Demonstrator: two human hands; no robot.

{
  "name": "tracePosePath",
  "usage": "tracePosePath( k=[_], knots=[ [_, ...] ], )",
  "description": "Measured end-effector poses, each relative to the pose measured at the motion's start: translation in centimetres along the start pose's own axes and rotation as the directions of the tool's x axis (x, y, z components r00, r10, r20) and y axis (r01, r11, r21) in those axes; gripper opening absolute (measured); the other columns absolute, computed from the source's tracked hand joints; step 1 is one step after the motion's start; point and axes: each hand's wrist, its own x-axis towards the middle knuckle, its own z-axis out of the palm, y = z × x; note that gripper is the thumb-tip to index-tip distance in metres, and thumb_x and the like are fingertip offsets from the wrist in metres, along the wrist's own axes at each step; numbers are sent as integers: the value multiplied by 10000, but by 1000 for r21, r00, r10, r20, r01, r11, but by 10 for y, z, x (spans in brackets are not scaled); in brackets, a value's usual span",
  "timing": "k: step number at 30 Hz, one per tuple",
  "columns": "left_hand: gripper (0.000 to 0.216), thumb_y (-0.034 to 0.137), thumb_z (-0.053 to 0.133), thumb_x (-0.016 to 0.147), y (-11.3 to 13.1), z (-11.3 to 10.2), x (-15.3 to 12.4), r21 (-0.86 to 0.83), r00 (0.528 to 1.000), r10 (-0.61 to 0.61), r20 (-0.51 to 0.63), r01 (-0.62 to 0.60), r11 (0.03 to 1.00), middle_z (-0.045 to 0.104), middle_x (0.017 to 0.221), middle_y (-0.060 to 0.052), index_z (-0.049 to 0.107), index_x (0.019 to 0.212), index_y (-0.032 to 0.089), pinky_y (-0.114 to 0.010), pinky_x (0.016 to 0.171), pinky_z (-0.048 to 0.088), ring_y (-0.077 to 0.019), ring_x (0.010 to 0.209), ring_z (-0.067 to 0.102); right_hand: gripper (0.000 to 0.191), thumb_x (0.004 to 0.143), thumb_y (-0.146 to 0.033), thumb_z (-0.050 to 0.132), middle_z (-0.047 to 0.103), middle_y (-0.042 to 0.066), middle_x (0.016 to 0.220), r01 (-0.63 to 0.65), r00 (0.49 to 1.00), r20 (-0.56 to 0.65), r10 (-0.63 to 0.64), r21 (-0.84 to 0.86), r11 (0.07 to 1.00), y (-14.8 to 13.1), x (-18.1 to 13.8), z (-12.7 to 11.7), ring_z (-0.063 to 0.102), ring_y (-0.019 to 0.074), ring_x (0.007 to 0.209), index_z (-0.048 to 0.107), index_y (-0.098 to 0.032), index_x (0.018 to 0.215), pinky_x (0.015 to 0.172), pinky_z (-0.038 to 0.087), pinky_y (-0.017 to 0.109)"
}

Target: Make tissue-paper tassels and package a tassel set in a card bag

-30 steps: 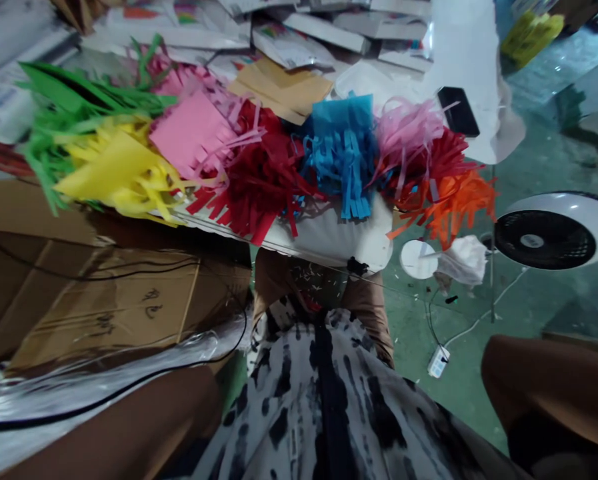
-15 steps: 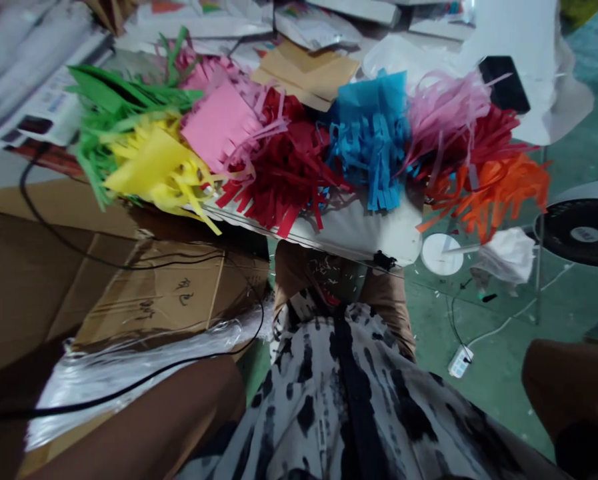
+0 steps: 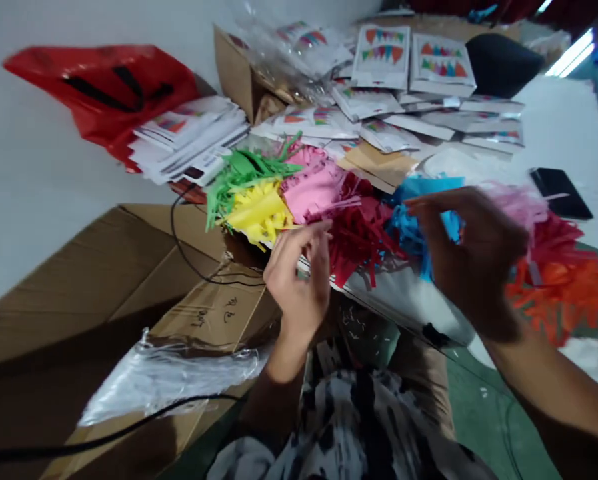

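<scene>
My left hand (image 3: 299,270) hovers over the table's front edge, between the yellow fringed paper (image 3: 259,210) and the dark red fringed paper (image 3: 359,230). Its thumb and forefinger meet in a pinch; whatever sits between the tips is too small to tell. To the right, my right hand (image 3: 471,250) is raised in front of the blue fringed paper (image 3: 403,227), covering part of it. Thumb and forefinger come together there too, with nothing I can name between them. Pink fringed paper (image 3: 311,190) and green fringed paper (image 3: 243,173) lie farther back. Orange fringed paper (image 3: 563,293) hangs at the right.
Packets with printed bunting (image 3: 381,57) are piled at the back. A black phone (image 3: 561,193) lies on the right. A red plastic bag (image 3: 113,87) rests against the wall. At lower left stands an open cardboard box (image 3: 79,280), with a black cable (image 3: 179,243) running nearby.
Both my hands have risen from outside the picture to above the front of the fringed paper. The view has tilted up and left, showing the wall, the red bag and more packets.
</scene>
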Motion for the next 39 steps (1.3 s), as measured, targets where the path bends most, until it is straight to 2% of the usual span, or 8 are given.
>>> tracePosePath(
  k=[3,7,14,19,25,30,33,39],
  knots=[
    [241,344,599,1011,-48,-4,29,236,980,70,-188,-24,971,739,1119,-81,722,1173,215,-441,1050,494,-236,1107,649,118,1002,-295,660,758,37,961,123,990,67,-120,-42,992,8,26,45,687,229,934,771,-257,989,852,522,404],
    [555,439,770,872,-119,-27,57,517,970,94,-226,37,855,632,1380,-148,646,1368,224,-503,1148,394,-319,1312,532,147,1009,-280,628,760,61,1038,209,948,261,-184,-75,975,15,54,114,656,263,1018,768,-242,987,930,494,446],
    [171,404,734,923,-163,-38,66,238,992,99,-80,-77,968,782,975,-48,809,962,256,-408,1021,473,-235,1014,677,352,989,-257,613,671,92,1337,287,868,441,-230,-67,956,-6,59,185,575,319,1194,674,-269,1335,1027,454,489],
    [131,397,777,886,-162,-38,76,117,996,62,-70,-54,992,789,932,-34,828,887,276,-413,1013,486,-228,975,693,362,1025,-273,560,585,88,1476,306,875,426,-229,-122,944,-17,51,202,536,321,1276,639,-296,1378,1055,431,497],
    [114,374,778,888,-158,-47,87,102,993,116,-24,-113,988,766,1027,-34,821,937,280,-397,1040,470,-214,1055,665,213,1032,-258,539,698,41,1270,311,885,397,-243,-114,944,-9,65,208,566,294,1188,749,-291,1019,1047,395,483],
    [260,437,739,900,-159,-53,75,-57,937,-206,-281,198,979,720,973,-32,772,1037,219,-297,868,517,-166,891,653,235,1023,-262,545,731,29,1172,335,890,356,-286,-82,939,0,71,204,594,277,1091,771,-308,978,993,404,484],
    [275,463,720,899,-161,-54,68,-213,896,-370,-247,322,922,682,786,-1,762,849,196,-261,764,502,-141,743,614,233,1026,-276,558,742,28,1157,345,894,336,-297,-93,934,2,68,201,604,270,1062,786,-324,1034,976,409,485],
    [182,400,849,758,-163,-50,69,-276,911,-378,-164,326,904,723,981,-35,821,800,225,-312,908,504,-197,997,658,248,1041,-299,548,750,28,1183,350,896,325,-304,-93,932,1,63,202,612,278,1057,793,-325,1013,984,385,500]
  ],
)
